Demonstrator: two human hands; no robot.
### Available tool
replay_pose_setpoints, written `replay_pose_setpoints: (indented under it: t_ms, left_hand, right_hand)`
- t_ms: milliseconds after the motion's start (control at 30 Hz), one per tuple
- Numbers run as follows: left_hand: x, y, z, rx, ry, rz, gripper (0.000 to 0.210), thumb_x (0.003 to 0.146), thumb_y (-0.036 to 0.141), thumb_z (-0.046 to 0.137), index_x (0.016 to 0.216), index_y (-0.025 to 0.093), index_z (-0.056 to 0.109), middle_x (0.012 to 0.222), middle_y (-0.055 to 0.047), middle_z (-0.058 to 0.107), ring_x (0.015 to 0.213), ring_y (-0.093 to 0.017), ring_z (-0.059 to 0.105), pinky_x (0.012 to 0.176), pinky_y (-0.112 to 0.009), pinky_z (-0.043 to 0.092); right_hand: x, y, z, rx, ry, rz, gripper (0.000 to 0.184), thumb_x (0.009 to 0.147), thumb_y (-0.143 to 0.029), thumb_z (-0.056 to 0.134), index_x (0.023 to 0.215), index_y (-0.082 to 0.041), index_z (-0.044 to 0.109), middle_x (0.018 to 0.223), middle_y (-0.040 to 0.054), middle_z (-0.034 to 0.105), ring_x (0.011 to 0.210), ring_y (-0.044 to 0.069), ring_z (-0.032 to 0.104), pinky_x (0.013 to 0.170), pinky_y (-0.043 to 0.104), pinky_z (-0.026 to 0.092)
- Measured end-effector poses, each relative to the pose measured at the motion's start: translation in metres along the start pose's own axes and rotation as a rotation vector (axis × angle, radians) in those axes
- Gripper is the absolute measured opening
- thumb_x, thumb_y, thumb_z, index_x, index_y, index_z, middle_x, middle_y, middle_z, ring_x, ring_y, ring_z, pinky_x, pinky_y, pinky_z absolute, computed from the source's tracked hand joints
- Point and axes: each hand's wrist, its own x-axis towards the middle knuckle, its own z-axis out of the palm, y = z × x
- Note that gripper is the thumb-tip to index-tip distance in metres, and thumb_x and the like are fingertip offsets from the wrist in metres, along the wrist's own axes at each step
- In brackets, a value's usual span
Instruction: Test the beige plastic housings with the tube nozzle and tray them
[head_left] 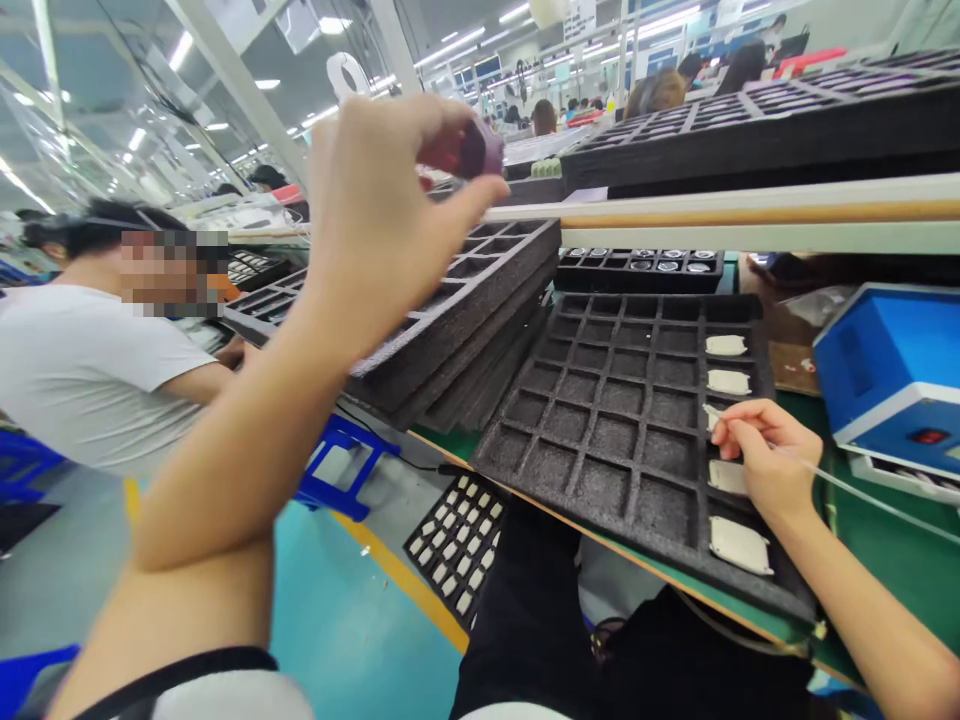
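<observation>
My left hand is raised high in front of me, its fingers curled and its thumb stretched forward. At the fingertips shows a dark purplish rounded thing, too blurred to name. Over the right column of a black foam tray, my right hand pinches the end of a thin pale tube that trails off to the right. The pinch is at a small white part in the middle pocket. More flat white parts lie in the pockets of that same column.
Stacked foam trays stand left of the tray. A blue box with a red switch sits at right. Overhead runs a shelf rail. A filled tray lies low down by my leg. A person in white sits at left.
</observation>
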Motion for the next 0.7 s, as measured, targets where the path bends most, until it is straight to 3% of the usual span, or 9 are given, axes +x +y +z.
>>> replay_pose_setpoints:
  t_ms: [33,67,133,200,267,333,400,500,700]
  left_hand:
    - [-0.021,0.010,0.001,-0.191,0.042,0.082,0.027,0.079,0.025,0.063,0.103,0.012,0.068,0.096,-0.001,0.068,0.098,-0.019,0.064,0.088,-0.036,0.049]
    - [-0.042,0.018,0.007,-0.380,0.011,0.110,0.030,0.078,0.024,0.066,0.106,0.015,0.067,0.099,0.000,0.069,0.095,-0.017,0.065,0.085,-0.033,0.052]
    - [-0.077,0.029,0.038,-0.670,-0.199,0.050,0.031,0.075,0.025,0.069,0.106,0.021,0.069,0.101,0.000,0.071,0.096,-0.018,0.066,0.090,-0.034,0.052]
    - [-0.096,0.033,0.088,-0.991,-0.445,-0.115,0.033,0.072,0.027,0.072,0.105,0.020,0.069,0.099,-0.004,0.073,0.097,-0.022,0.067,0.093,-0.037,0.051]
    - [-0.099,0.032,0.144,-1.364,-0.640,-0.383,0.036,0.074,0.027,0.072,0.107,0.015,0.067,0.102,-0.009,0.073,0.097,-0.023,0.067,0.094,-0.040,0.050]
    - [-0.093,0.029,0.194,-1.656,-0.685,-0.644,0.029,0.078,0.026,0.068,0.103,0.012,0.066,0.104,-0.012,0.071,0.094,-0.023,0.069,0.093,-0.043,0.050]
    - [-0.088,0.026,0.228,-1.769,-0.717,-0.730,0.022,0.082,0.026,0.065,0.098,0.011,0.067,0.105,-0.014,0.071,0.092,-0.021,0.069,0.093,-0.043,0.049]
    - [-0.093,0.020,0.250,-1.825,-0.825,-0.724,0.024,0.080,0.028,0.068,0.096,0.011,0.068,0.103,-0.015,0.072,0.090,-0.021,0.069,0.093,-0.045,0.048]
    - [-0.108,0.013,0.251,-1.860,-1.069,-0.668,0.039,0.070,0.028,0.078,0.106,0.014,0.069,0.102,-0.011,0.072,0.094,-0.022,0.068,0.090,-0.039,0.051]
  right_hand:
    - [0.000,0.000,0.000,-0.003,0.000,0.003,0.004,0.068,-0.015,0.059,0.067,-0.018,0.061,0.051,-0.0020,0.059,0.038,0.009,0.047,0.038,0.021,0.037]
    - [0.000,-0.001,0.000,-0.003,-0.003,0.006,0.003,0.068,-0.016,0.059,0.067,-0.018,0.061,0.051,-0.0020,0.059,0.038,0.009,0.047,0.038,0.021,0.037]
    - [-0.001,-0.002,0.000,0.004,-0.019,0.012,0.004,0.068,-0.016,0.058,0.067,-0.018,0.061,0.050,-0.0019,0.059,0.037,0.009,0.047,0.037,0.021,0.037]
    - [-0.001,-0.002,0.000,0.014,-0.034,0.007,0.004,0.068,-0.015,0.058,0.066,-0.018,0.060,0.050,-0.0018,0.059,0.037,0.009,0.047,0.037,0.021,0.038]
    - [-0.001,-0.002,-0.001,0.016,-0.025,-0.005,0.004,0.068,-0.015,0.058,0.066,-0.017,0.060,0.050,-0.0017,0.059,0.037,0.009,0.048,0.038,0.020,0.038]
    - [-0.001,-0.001,-0.001,0.027,0.012,-0.020,0.004,0.068,-0.014,0.058,0.065,-0.017,0.060,0.049,-0.0018,0.059,0.037,0.009,0.048,0.037,0.020,0.039]
    - [-0.001,-0.002,0.000,0.043,0.036,-0.021,0.004,0.067,-0.015,0.058,0.065,-0.017,0.059,0.048,-0.0019,0.059,0.036,0.009,0.048,0.036,0.021,0.038]
    - [-0.001,-0.003,0.001,0.044,0.011,-0.007,0.004,0.068,-0.016,0.057,0.065,-0.017,0.058,0.047,-0.0021,0.058,0.035,0.009,0.047,0.036,0.021,0.037]
    - [0.001,-0.005,0.004,0.001,-0.031,-0.018,0.006,0.073,-0.017,0.055,0.067,-0.018,0.058,0.049,-0.0025,0.058,0.036,0.008,0.046,0.038,0.021,0.036]
